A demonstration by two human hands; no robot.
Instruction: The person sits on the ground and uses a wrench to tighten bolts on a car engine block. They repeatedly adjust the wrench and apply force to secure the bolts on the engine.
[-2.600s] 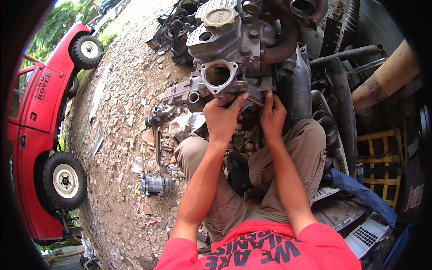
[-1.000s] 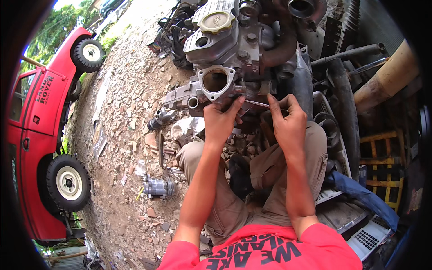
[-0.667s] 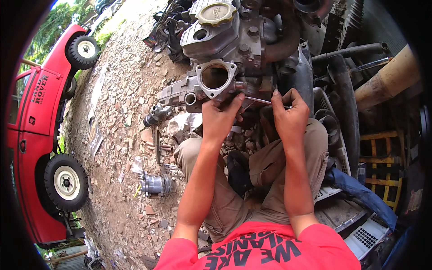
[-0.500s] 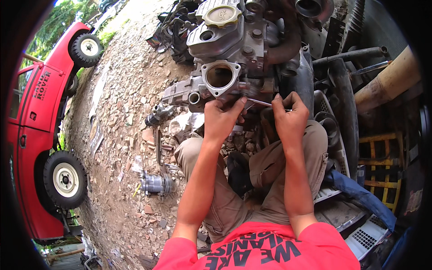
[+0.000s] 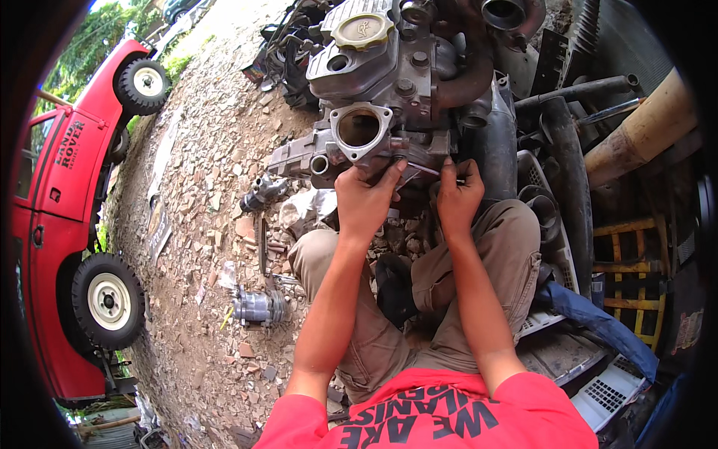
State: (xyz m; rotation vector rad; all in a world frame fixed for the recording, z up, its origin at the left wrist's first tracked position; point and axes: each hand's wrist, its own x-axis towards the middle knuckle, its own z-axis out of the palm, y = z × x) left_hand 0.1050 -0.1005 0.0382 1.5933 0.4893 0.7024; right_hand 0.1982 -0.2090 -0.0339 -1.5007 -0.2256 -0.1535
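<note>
Head view, and my right grip (image 5: 458, 191) is closed on a thin metal rod (image 5: 424, 169), slanting at the lower edge of the engine (image 5: 417, 101)! My left grip (image 5: 365, 198) is at its other end; whether it's pinching, I can't tell.

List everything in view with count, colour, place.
Engine: 1, grey and brown, top centre
Filler cap: 1, tan, on engine
Slim rod: 1, silvery, low at engine
Off-roader: 1, red, far left
Pulley part: 1, silver, on stony ground
Dark clutter: uncountable, black, left of engine
Pipes: several, dark, right of engine
Bamboo pole: 1, tan, right side
Slatted frame: 1, yellow, right edge
Sheet: at least 1, blue, lower right
Left hand: 1, bare, at engine
Right hand: 1, bare, gripping slim rod
Trousers: 1 pair, khaki, lower centre
Shirt: 1, red, bottom edge
</note>
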